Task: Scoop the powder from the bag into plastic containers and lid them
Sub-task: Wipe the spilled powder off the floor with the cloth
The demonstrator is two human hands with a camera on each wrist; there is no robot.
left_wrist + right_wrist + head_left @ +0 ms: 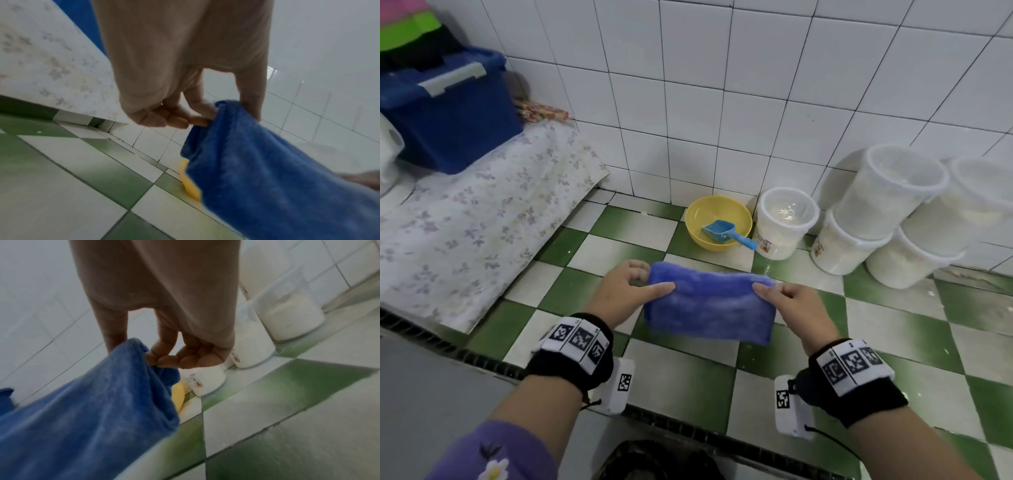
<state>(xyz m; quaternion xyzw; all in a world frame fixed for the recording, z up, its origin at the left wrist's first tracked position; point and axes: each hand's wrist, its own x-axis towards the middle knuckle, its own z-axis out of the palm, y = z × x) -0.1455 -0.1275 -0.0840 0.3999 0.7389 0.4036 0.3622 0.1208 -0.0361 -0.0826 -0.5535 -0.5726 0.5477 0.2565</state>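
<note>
Both hands hold a folded blue cloth (709,305) above the green-and-white checkered counter. My left hand (630,291) pinches its left end between thumb and fingers, shown close up as left hand (197,113) on the cloth (267,170). My right hand (787,301) pinches the right end, seen as right hand (160,356) on the cloth (92,410). Behind the cloth a yellow bowl (717,222) holds a blue scoop (726,233). To its right stand several lidded plastic containers (786,222) of white powder (292,321), some stacked. No bag is in view.
A blue storage box (448,113) sits at the back left on a floral mat (482,222). White wall tiles (756,85) close off the back. A dark ribbed counter edge (688,428) runs along the front.
</note>
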